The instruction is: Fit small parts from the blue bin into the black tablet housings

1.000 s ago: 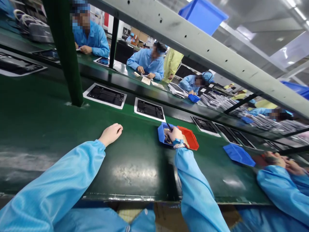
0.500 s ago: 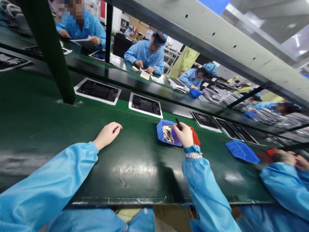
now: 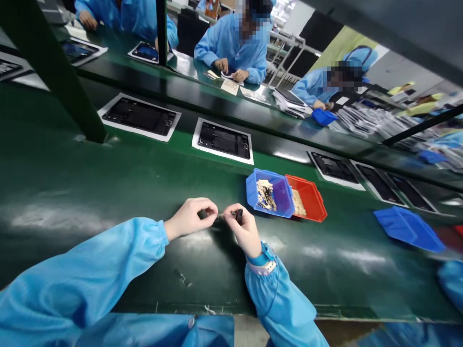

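My left hand (image 3: 190, 217) and my right hand (image 3: 240, 229) meet over the green bench (image 3: 90, 193), fingertips almost touching. Both are closed in a pinch on a small thin part (image 3: 220, 215) between them. My right hand also grips a dark pen-like tool (image 3: 239, 214). Just right of my hands stands a blue bin (image 3: 269, 193) with small gold-coloured parts, and a red bin (image 3: 307, 197) stands against its right side.
Tablet housings (image 3: 139, 116) (image 3: 224, 140) (image 3: 334, 167) lie face-open in a row beyond my hands. A green post (image 3: 54, 72) rises at the left. Another blue bin (image 3: 408, 229) sits at the right. A small dark piece (image 3: 182, 277) lies near the bench's front edge. Several people in blue coats work across the line.
My right hand left the blue bin and came back toward me with the tool. My left hand moved right to meet it. The camera tilted down.
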Tool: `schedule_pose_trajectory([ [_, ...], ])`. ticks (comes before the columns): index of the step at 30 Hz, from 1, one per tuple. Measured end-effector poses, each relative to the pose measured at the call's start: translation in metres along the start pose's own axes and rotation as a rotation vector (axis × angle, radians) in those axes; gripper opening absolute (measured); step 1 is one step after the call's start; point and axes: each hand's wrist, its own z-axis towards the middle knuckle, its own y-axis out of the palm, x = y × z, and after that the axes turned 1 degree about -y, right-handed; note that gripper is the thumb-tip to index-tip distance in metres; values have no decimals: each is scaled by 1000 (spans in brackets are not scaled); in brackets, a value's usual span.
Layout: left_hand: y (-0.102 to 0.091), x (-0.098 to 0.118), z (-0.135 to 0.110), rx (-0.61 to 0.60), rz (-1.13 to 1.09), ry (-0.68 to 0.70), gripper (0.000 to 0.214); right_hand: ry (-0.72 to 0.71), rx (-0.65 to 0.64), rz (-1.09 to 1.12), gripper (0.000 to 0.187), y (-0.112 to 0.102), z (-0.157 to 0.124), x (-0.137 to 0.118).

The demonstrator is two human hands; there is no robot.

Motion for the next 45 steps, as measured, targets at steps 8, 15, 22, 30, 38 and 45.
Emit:
schedule_pose_trajectory([
  [8,-1,0,-2,-34,0,76,15,-24,124,-106,9,9,-13,2],
  [15,-3,-1,-2,16,43,111,14,-1,65,-54,12,12,-17,3],
  [22,-3,-1,-3,4,20,145,10,27,69,67,16,14,-16,7],
  [30,-2,-2,-10,-49,-4,156,12,17,997,-299,32,-80,17,33],
  [38,2,-3,-19,-113,27,92,16,233,997,-543,19,-158,22,84],
  [45,4,-2,-18,-133,37,50,15,161,955,-542,29,-125,14,53],
])
